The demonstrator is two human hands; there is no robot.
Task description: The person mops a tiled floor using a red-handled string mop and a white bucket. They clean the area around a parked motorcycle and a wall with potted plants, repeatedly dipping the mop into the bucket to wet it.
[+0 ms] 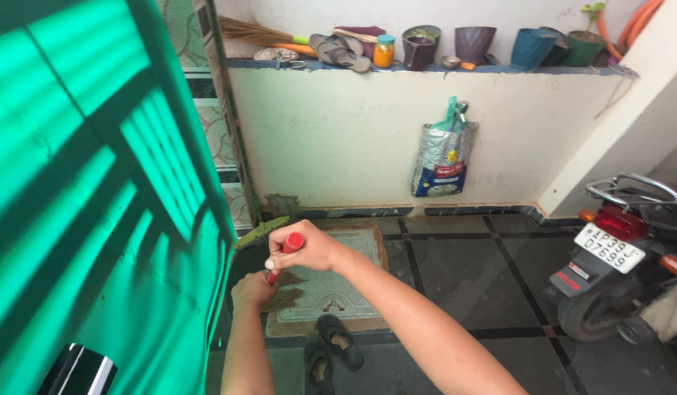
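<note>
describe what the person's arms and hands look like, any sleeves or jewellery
Both forearms are bare, with no sleeve in view. The left hand and right hand wear no gloves, and no watch, bracelet or ring shows. No markings are visible on either arm.

glossy red plastic handle (292,242), polished stone floor (463,271)

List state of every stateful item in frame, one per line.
Right hand: closed on the red handle.
Left hand: closed lower on the same handle.
Bag: hanging on the wall.
Sandals: lying on the floor by the doormat.
Scooter: parked.
Pots: upright on the ledge.
</note>
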